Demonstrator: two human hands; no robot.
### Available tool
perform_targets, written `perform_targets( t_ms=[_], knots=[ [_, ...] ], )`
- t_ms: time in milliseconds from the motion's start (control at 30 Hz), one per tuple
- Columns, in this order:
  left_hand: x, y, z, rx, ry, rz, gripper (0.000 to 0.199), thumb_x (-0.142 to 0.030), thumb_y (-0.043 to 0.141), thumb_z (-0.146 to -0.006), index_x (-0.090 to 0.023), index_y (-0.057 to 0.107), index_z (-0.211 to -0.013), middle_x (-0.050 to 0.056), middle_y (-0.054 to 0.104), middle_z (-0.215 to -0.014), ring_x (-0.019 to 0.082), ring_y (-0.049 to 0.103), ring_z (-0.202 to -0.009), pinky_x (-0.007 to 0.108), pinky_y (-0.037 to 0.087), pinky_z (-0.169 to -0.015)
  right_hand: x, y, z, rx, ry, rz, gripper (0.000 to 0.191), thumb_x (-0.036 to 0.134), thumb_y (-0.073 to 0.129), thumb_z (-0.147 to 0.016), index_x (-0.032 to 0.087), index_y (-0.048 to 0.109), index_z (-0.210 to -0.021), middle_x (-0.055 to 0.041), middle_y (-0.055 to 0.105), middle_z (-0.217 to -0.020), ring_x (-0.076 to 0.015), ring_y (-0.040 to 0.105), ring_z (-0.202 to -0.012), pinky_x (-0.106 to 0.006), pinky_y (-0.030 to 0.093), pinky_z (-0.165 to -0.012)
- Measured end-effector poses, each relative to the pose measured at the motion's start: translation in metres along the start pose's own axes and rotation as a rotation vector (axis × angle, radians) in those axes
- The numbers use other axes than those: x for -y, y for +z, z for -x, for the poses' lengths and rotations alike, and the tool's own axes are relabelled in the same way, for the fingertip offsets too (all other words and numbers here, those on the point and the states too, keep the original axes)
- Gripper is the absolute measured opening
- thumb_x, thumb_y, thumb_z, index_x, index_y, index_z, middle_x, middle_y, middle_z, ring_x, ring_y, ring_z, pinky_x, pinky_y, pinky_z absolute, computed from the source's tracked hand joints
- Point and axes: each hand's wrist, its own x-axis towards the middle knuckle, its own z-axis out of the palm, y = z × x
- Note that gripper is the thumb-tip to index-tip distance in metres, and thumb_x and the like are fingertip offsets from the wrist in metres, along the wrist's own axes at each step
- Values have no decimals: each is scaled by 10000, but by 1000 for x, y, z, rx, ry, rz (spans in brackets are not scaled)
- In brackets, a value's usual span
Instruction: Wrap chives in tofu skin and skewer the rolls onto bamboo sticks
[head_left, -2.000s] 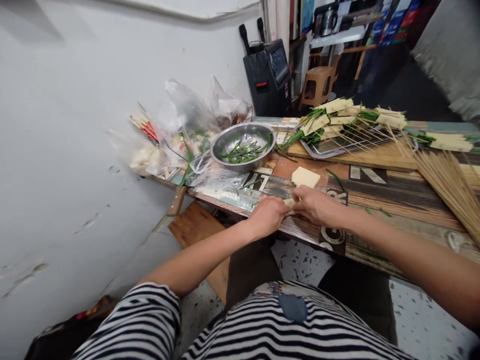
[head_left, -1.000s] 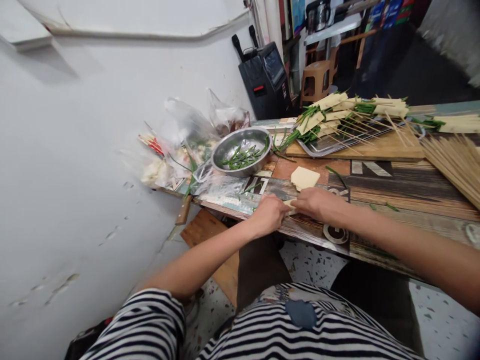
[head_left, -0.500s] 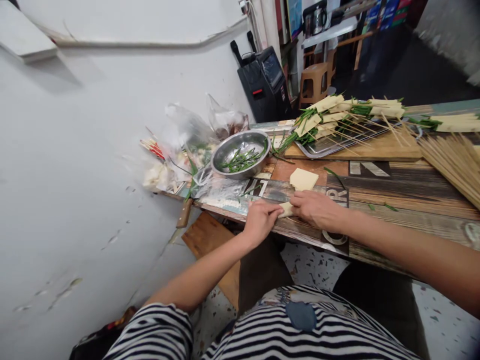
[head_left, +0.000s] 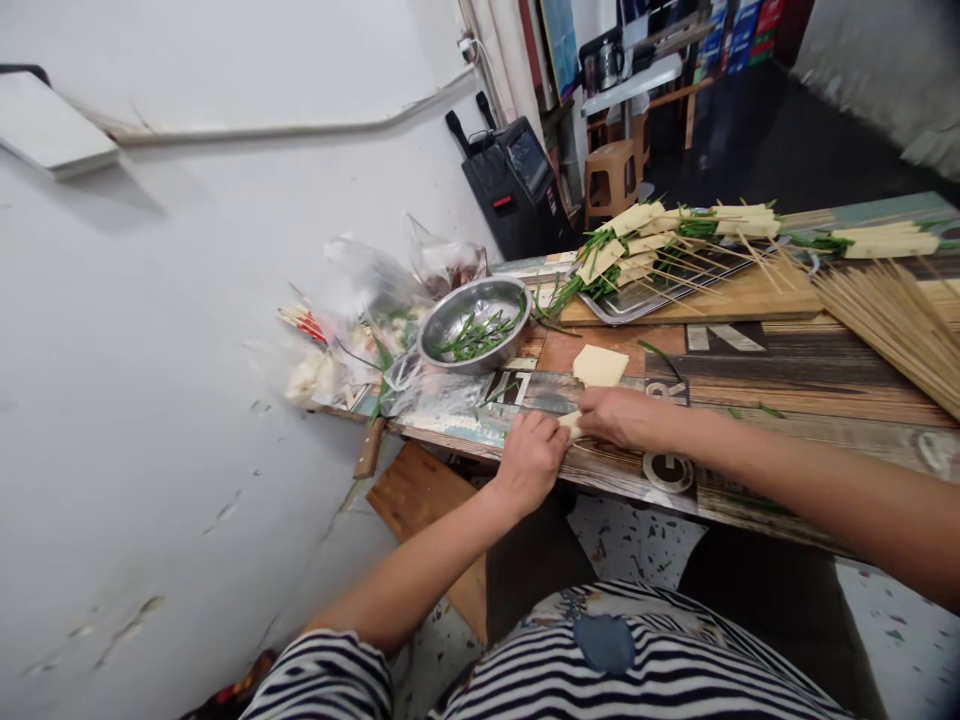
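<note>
Between my hands, at the front edge of the patterned table [head_left: 750,390], is a small pale yellow rolled sheet [head_left: 573,424]. My left hand [head_left: 531,450] grips its left end with curled fingers. The other end is under the closed fingers of my right hand [head_left: 619,415]. Just beyond, a flat stack of pale sheets [head_left: 600,366] lies on the table. A steel bowl [head_left: 476,325] with cut green stalks stands behind my left hand. Skewered rolls with green stalks [head_left: 637,245] are piled on a metal tray [head_left: 679,295] at the back.
Bare wooden skewers [head_left: 892,330] lie at the right. Plastic bags [head_left: 375,300] of food sit at the table's left end, beside a knife with a wooden handle [head_left: 369,448] overhanging the edge. A black machine [head_left: 517,190] stands behind the table.
My left hand has turned over the roll, its fingers now more curled. Both hands stay at the same small roll. The whole view has shifted slightly.
</note>
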Motion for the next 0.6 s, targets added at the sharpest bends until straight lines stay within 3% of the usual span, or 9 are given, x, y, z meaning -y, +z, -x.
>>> perform_targets(
  t_ms=[133,233,300,433,600],
  knots=[
    [-1,-4,-6,18,-47,87,293,-286,409,-974,-171,629,-817,53,606,-824,187,472,-832,328,320,-705,-3,6,10,17,-284,115,275,241,404,-959,131,655,-929,-70,617,-843,-153,479,-774,-286,307,-676],
    [-1,-3,-7,8,-65,106,290,-268,422,-967,-166,629,-791,54,606,-815,190,471,-828,334,313,-697,-1,7,9,-4,-209,119,316,223,362,-964,137,655,-883,-89,611,-888,-171,476,-810,-303,317,-708],
    [-2,0,-5,0,-71,94,276,-264,427,-966,-169,640,-820,52,609,-802,192,475,-817,334,309,-690,-1,5,2,77,-157,74,322,211,371,-952,135,662,-838,-94,611,-874,-170,472,-803,-296,310,-685],
    [-4,0,-3,8,-75,62,234,-287,448,-963,-174,648,-1009,51,634,-791,196,492,-795,336,317,-697,-7,-4,-19,269,-199,5,273,166,464,-877,115,675,-711,-85,623,-750,-141,453,-680,-281,274,-594],
    [1,-8,-12,65,-149,155,250,-256,474,-942,-186,694,-847,59,657,-848,200,521,-848,331,319,-713,-16,-13,-34,357,-194,-48,227,172,500,-853,135,710,-774,-62,662,-746,-120,483,-632,-249,296,-586]
  ],
)
